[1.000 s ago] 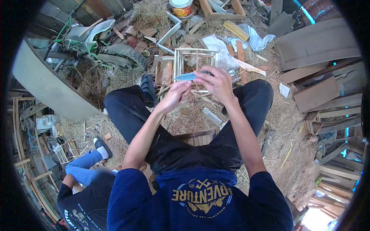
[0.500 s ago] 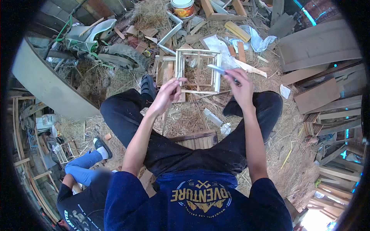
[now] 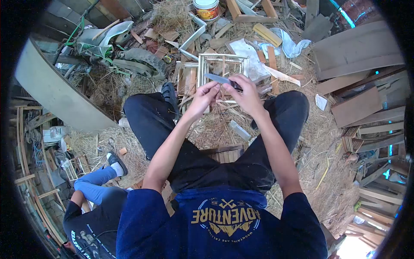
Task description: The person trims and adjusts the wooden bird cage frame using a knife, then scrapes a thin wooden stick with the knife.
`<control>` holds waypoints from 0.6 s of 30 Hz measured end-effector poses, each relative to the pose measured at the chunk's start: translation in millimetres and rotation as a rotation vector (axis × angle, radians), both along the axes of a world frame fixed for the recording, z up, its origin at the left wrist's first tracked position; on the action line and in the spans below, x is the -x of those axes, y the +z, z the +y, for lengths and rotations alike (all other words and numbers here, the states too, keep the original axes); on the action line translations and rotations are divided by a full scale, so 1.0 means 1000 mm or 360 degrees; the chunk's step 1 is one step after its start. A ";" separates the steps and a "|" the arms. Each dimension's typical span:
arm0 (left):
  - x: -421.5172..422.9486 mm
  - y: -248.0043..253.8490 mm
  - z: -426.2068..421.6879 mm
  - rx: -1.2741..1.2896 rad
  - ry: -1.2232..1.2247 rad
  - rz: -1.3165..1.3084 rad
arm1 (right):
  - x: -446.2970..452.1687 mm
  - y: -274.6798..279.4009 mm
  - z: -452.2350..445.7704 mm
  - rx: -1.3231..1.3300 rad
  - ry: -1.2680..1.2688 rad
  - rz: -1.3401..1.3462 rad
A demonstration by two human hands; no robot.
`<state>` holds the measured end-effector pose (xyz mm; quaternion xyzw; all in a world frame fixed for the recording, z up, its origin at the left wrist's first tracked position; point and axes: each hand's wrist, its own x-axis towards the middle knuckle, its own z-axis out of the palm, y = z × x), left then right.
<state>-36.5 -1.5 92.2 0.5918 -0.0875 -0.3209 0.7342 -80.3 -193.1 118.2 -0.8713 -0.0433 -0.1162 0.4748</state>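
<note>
A knife (image 3: 219, 79) with a grey blade and dark handle is in my right hand (image 3: 245, 94), its blade pointing left. Just beneath the blade, my left hand (image 3: 204, 98) is closed in a pinch; what it holds is too small to make out. Both hands are close together, above my crossed legs. Beyond them stands a light wooden frame (image 3: 202, 69) made of thin strips, partly hidden by the hands and knife.
A paint bucket (image 3: 206, 9) stands at the top. A motorcycle wheel (image 3: 148, 62) lies upper left, near a curved panel (image 3: 60, 93). Another person (image 3: 97, 216) sits lower left. Boards (image 3: 355, 105) lean at right; a small plank (image 3: 222, 154) lies between my legs.
My hands were together at first, then apart. Now the right hand has brought the knife back left to the left hand, and my knees have drawn inward since the middle frame.
</note>
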 end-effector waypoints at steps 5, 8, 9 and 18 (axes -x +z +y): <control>-0.001 -0.020 0.003 -0.0075 0.0042 -0.0217 | -0.001 0.003 0.003 0.0026 -0.0020 0.0104; 0.004 -0.006 0.008 -0.0140 0.0100 -0.0298 | -0.004 0.000 0.004 0.0165 0.0041 0.0041; 0.006 0.000 0.009 -0.0158 0.0122 -0.0317 | -0.003 0.002 0.006 0.0208 0.0042 0.0026; 0.005 -0.013 0.008 -0.0331 0.0052 -0.0553 | -0.001 0.003 0.009 -0.0164 0.0047 0.0343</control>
